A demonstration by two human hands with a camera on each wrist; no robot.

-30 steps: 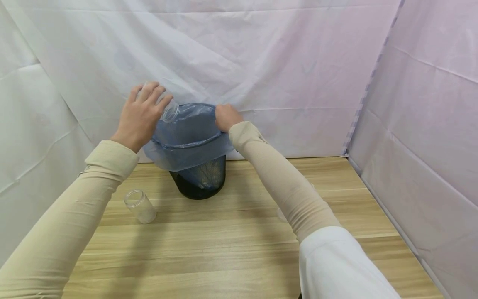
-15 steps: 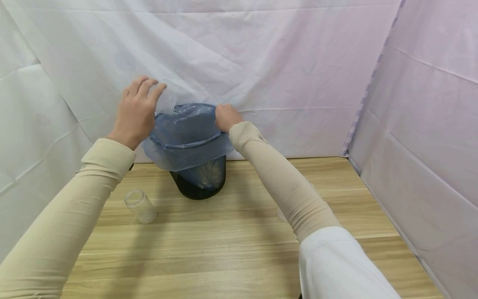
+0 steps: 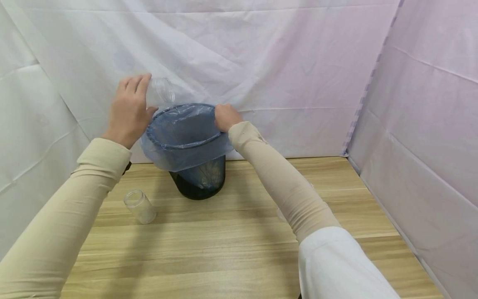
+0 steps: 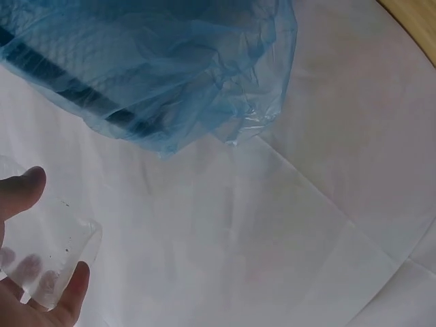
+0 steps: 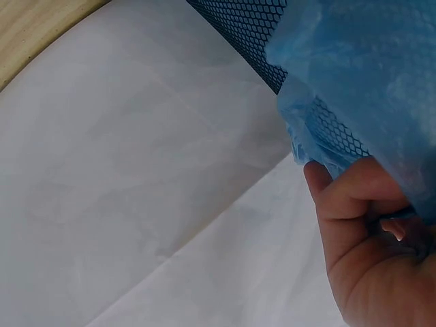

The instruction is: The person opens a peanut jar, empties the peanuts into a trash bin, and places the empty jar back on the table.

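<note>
My left hand (image 3: 128,106) grips a clear jar (image 3: 160,92) just above the left rim of a mesh bin (image 3: 203,178). The jar lies on its side, its mouth toward the right; in the left wrist view, the thumb and fingertips hold the clear jar (image 4: 58,235) from opposite sides. At the bin's right rim, my right hand (image 3: 226,117) grips the edge, with the blue plastic bag (image 3: 186,155) folded over it. The right wrist view shows curled fingers (image 5: 357,187) around the rim and the bag.
A second clear jar (image 3: 140,207) stands upright on the wooden table (image 3: 209,249), left of the bin. Part of a small clear item (image 3: 281,214) shows beside the right sleeve, which hides the rest. White cloth (image 3: 261,54) hangs close behind the bin.
My left hand has moved up and to the left with the jar, which has turned from mouth-down over the bin to nearly level. The right hand stays on the rim.
</note>
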